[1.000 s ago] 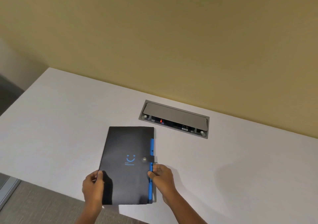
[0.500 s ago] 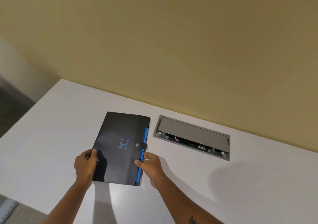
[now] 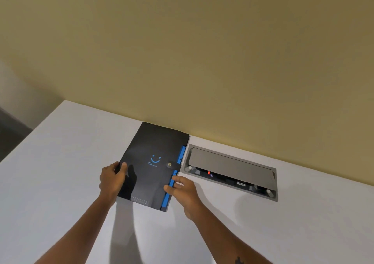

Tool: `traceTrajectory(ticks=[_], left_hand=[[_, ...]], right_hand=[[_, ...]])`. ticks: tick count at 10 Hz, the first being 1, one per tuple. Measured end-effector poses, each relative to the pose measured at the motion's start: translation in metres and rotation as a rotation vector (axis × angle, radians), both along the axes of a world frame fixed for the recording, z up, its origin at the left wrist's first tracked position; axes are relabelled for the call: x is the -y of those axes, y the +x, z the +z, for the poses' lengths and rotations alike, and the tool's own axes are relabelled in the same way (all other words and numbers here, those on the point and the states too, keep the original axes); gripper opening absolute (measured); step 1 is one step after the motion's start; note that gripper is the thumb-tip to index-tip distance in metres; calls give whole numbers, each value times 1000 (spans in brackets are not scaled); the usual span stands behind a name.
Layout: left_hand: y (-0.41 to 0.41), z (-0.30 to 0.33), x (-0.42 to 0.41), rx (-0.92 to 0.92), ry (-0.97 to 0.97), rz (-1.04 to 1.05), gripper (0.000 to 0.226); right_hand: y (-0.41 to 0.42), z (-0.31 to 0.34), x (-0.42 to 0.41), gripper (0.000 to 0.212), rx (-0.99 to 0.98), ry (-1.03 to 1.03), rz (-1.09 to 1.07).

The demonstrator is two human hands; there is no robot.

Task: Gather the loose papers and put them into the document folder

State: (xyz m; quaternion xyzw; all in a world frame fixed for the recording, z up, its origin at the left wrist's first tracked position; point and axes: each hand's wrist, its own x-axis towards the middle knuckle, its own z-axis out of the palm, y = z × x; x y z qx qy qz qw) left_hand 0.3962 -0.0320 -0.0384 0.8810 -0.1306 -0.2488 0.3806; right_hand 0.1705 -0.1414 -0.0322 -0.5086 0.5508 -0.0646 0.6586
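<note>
A black document folder (image 3: 149, 174) with a blue smiley print, a snap button and blue tabs along its right edge lies closed on the white table (image 3: 60, 182), its far end against the wall. My left hand (image 3: 111, 179) grips the folder's left edge, thumb on the cover. My right hand (image 3: 182, 188) rests against the right edge at the blue tabs, fingers spread. No loose papers are visible.
A grey recessed cable box (image 3: 230, 171) with a raised lid and a red light sits in the table just right of the folder. The yellow wall (image 3: 202, 61) runs along the table's far edge. The table's left corner is at the far left.
Both hands have slid the folder away from the table's near edge, up to the wall beside the cable box. My right hand's fingers have loosened at the folder's edge.
</note>
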Motion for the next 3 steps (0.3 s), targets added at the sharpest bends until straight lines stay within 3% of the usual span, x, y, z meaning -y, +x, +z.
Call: traceTrajectory(ticks=[3], left_hand=[[-5,-1,7,61,23,-30,41]], right_hand=[[-8,5,1,58,16,20,-19]])
